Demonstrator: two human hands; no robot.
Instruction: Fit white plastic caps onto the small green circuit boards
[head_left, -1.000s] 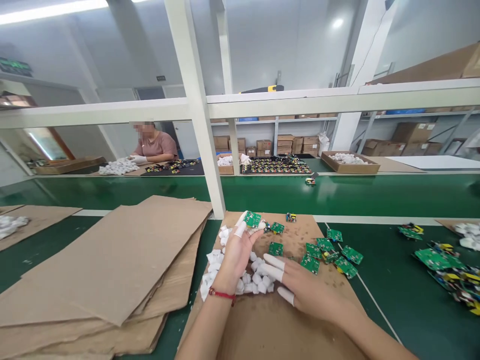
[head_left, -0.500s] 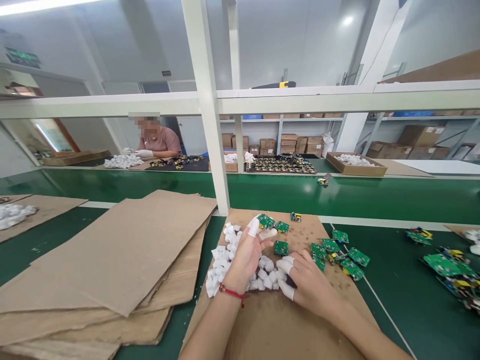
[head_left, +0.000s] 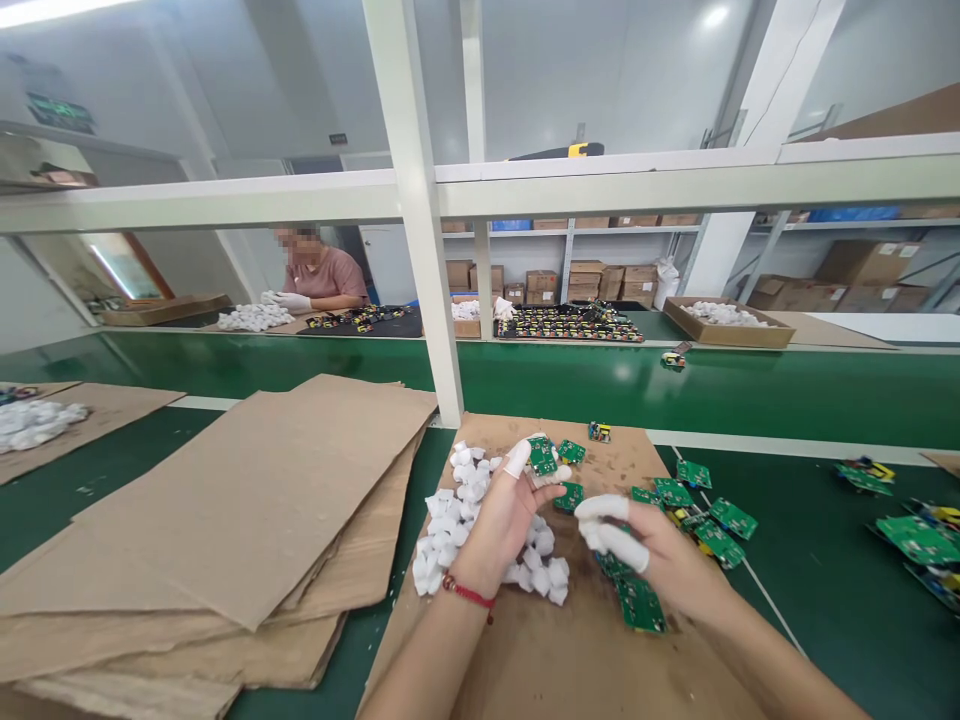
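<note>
My left hand (head_left: 504, 510), with white finger cots and a red bracelet, is closed on a green circuit board (head_left: 543, 456) above the cardboard sheet (head_left: 540, 660). Beside and beneath that wrist lies a pile of white foam-like chunks (head_left: 442, 535). To its right, my right hand (head_left: 637, 540) hovers with its cot-covered thumb and fingers pinched together; whether something small sits between them is hidden. Just below this hand lies another green board (head_left: 642, 606). Several more boards (head_left: 671, 492) are scattered right of it.
Stacked cardboard sheets (head_left: 247, 500) cover the left of the bench. A white post (head_left: 424, 220) and crossbar stand ahead. Behind the green belt (head_left: 540, 375), a co-worker (head_left: 330, 275) sits at the far left. More circuit boards (head_left: 915, 540) lie at the right edge.
My right hand has lifted off the white pile and moved right, uncovering boards beneath it. My left hand keeps the board, now turned more into view. The camera view has shifted slightly.
</note>
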